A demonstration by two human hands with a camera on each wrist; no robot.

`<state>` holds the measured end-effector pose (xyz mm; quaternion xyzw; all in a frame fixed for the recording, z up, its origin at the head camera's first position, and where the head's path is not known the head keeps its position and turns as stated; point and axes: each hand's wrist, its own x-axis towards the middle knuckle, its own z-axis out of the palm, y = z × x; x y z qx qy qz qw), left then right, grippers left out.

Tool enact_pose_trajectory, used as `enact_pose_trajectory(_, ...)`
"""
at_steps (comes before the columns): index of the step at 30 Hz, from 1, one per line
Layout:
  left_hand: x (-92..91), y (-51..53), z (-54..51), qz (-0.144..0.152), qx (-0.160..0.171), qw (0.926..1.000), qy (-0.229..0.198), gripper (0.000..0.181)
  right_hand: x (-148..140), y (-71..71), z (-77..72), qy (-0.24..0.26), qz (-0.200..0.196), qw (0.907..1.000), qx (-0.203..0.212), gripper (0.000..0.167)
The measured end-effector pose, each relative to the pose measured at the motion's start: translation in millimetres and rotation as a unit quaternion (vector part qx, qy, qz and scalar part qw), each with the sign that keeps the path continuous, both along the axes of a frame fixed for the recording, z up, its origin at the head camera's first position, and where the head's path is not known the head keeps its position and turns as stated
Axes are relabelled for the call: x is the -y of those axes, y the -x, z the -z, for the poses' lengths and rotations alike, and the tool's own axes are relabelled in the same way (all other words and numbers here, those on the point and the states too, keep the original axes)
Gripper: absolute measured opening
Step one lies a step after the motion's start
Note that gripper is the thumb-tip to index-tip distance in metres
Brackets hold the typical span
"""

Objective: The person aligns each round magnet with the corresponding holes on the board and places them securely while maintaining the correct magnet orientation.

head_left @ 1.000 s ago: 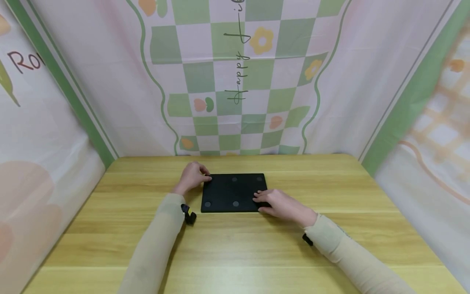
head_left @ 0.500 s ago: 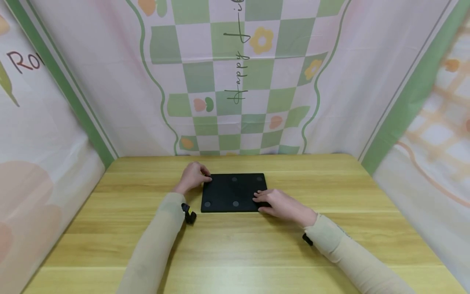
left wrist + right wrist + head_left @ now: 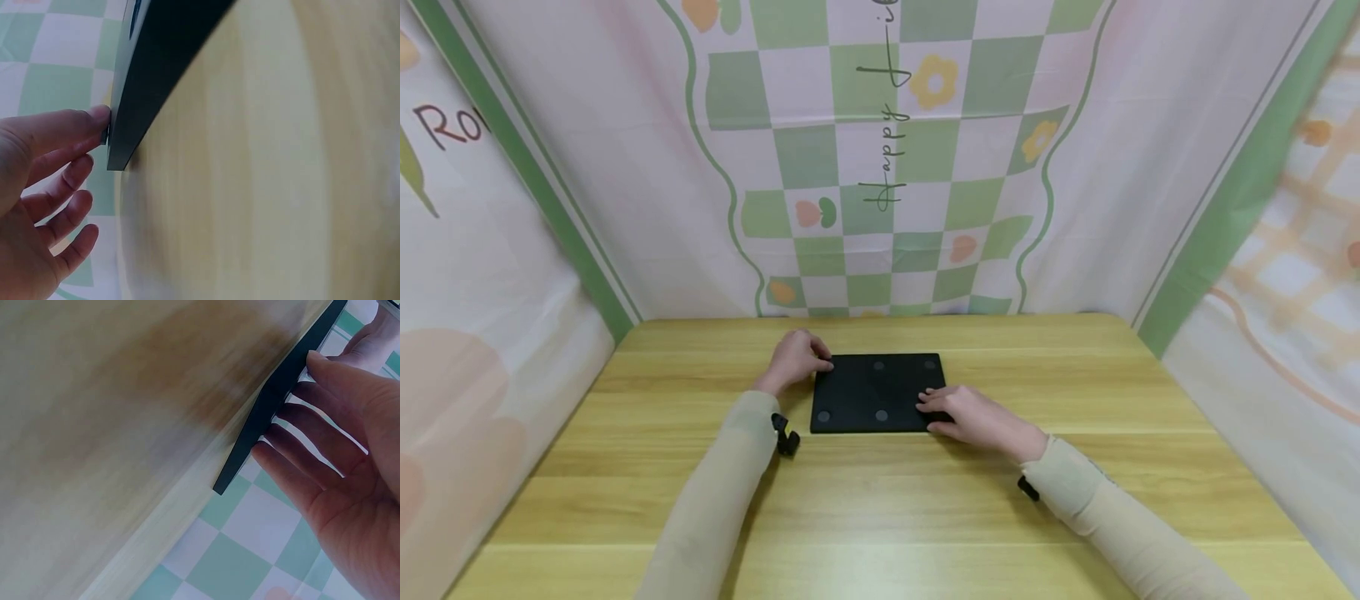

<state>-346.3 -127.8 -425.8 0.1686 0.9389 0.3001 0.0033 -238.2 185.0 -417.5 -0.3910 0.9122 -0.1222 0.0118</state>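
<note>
A flat black rectangular board (image 3: 872, 396) lies on the table, with several small round grey pads such as this round pad (image 3: 882, 416) on its upper face. At its far left corner, my left hand (image 3: 793, 360) has thumb and index finger together. In the left wrist view they pinch a small dark pad (image 3: 104, 137) against the board's face; most of it is hidden. The other left fingers hang loosely bent, off the board. My right hand (image 3: 977, 419) rests on the near right corner, fingertips on the face, steadying fingers (image 3: 284, 469) spread and fairly straight.
The wooden table (image 3: 880, 517) extends around the board on all sides. A green and white checked curtain (image 3: 865, 250) hangs behind its far edge, with patterned cloth at both sides. Black wrist cameras, such as the left wrist camera (image 3: 787, 437), sit by the sleeves.
</note>
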Motion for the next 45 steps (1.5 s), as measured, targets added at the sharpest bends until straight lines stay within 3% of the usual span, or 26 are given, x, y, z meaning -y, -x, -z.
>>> enact_pose_trajectory(19, 0.3, 3.4, 2.9, 0.006, -0.010, 0.9999, -0.004, 0.009, -1.0, 0.6, 1.3, 0.001, -0.002, 1.0000, -0.003, 0.033)
enact_pose_trajectory(32, -0.5, 5.4, 4.3, -0.003, 0.001, 1.0000, 0.002, 0.011, -0.5, 1.0, 0.7, 0.001, -0.003, 1.0000, -0.003, 0.033)
enact_pose_trajectory(45, 0.4, 0.8, -0.8, -0.002, -0.005, 0.9998, 0.018, 0.018, 0.9, 1.1, 0.2, 0.002, -0.002, 1.0000, -0.001, 0.034)
